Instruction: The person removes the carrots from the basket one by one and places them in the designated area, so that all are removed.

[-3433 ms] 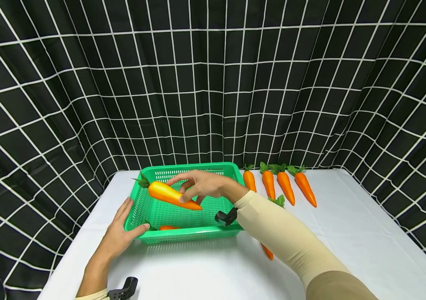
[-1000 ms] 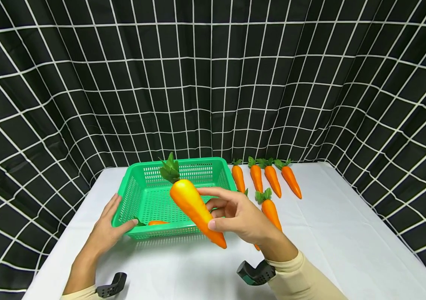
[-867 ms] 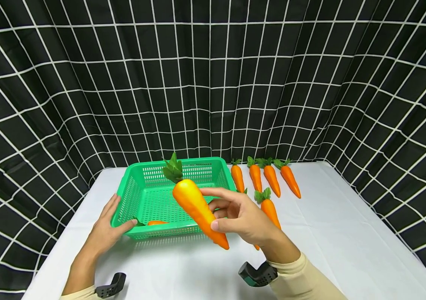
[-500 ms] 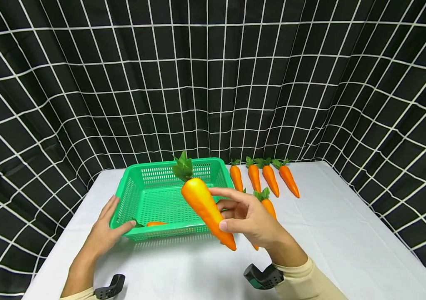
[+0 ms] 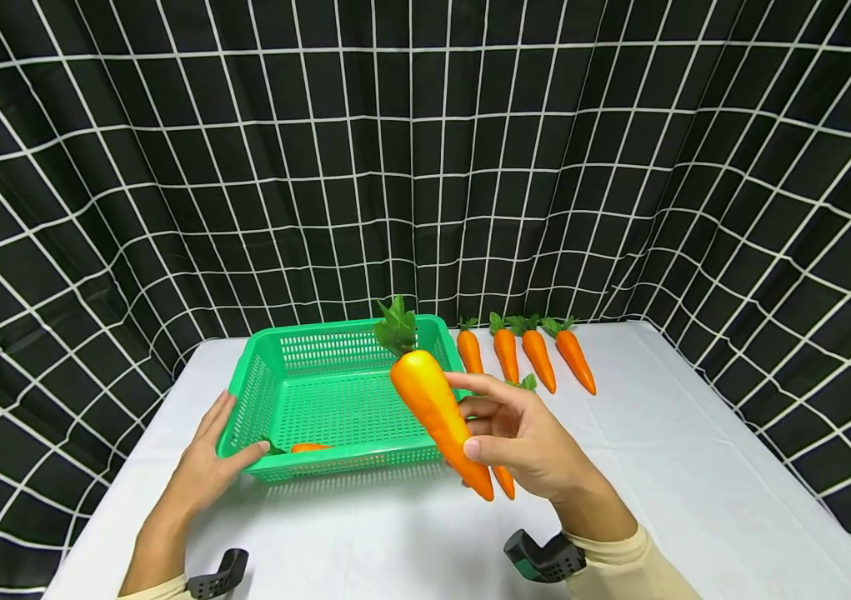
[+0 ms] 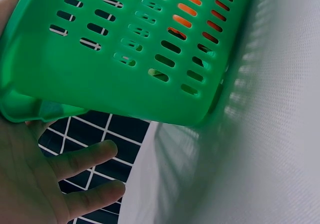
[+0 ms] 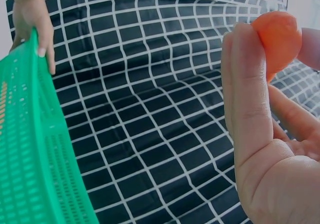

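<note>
In the head view my right hand (image 5: 530, 437) pinches an orange carrot (image 5: 436, 408) between thumb and fingers. Its leafy green top points up and away, and its tip slants down to the right, in front of the basket's right end. The right wrist view shows this carrot (image 7: 277, 41) end-on between the fingertips. My left hand (image 5: 203, 462) holds the near left corner of a green plastic basket (image 5: 365, 454), thumb over the rim and fingers along the outside. Two of its fingers (image 6: 92, 161) spread straight below the rim. Inside the basket, a carrot (image 5: 310, 447) lies along the near wall.
Several carrots lie right of the basket on the white-covered table (image 5: 665, 433), including one far-right carrot (image 5: 577, 361). Another carrot's tip (image 5: 503, 482) shows behind the held one; my right hand hides part of that area. A black curtain (image 5: 425, 167) with white grid lines surrounds the table.
My right hand has carried the carrot from over the basket rightward and nearer, turning its leafy end upward. My left hand stays at the basket corner. The head view has shifted slightly.
</note>
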Available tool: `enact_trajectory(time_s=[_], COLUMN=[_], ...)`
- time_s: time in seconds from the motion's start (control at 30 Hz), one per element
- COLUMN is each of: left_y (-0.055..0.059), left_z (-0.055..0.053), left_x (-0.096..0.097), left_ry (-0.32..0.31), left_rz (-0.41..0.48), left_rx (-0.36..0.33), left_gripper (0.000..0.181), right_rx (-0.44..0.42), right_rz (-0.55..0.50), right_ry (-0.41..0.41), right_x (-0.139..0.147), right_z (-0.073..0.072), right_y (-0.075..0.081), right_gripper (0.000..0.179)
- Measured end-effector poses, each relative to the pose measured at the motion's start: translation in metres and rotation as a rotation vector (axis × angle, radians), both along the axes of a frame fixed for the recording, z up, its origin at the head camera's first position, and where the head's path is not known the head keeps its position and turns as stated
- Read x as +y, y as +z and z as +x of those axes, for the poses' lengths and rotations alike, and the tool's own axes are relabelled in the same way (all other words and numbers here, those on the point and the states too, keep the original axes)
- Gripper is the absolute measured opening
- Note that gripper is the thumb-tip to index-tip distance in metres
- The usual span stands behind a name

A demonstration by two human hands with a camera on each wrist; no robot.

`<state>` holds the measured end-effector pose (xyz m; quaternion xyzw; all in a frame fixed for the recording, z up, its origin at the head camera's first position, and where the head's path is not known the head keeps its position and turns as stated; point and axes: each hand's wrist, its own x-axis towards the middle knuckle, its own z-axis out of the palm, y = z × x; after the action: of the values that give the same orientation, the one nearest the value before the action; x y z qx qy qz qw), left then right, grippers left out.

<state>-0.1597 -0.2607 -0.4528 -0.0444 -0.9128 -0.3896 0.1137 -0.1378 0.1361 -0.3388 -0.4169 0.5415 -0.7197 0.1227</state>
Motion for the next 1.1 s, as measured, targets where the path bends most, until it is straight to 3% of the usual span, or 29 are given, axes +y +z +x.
enact_trajectory(time_s=[0.33,0.67,0.83,1.0,1.1], left_y=[0.000,0.001,0.000,0.000,0.000], left_z=[0.001,0.001,0.001,0.000,0.000], left_x=[0.000,0.001,0.001,0.000,0.000], left_ry=[0.005,0.015,0.014,0.006,0.007], left_rz=[0.000,-0.011,-0.013,-0.012,-0.013], left_rx=[-0.013,-0.022,-0.018,-0.014,-0.018], left_gripper=[0.087,0.087,0.087,0.087,0.087], right_rx=[-0.008,-0.059,-0.054,-0.107,-0.087], right_rz=[-0.039,-0.012,-0.013,-0.026,-0.030], right_ry=[-0.031,-0.158,-0.162,-0.196,-0.208], right_x=[0.020,0.045,0.055,0.066,0.070], right_z=[0.002,0.002,0.001,0.000,-0.001], right_y=[-0.003,-0.005,-0.005,-0.006,-0.009], right_gripper=[0.053,0.054,0.053,0.054,0.054])
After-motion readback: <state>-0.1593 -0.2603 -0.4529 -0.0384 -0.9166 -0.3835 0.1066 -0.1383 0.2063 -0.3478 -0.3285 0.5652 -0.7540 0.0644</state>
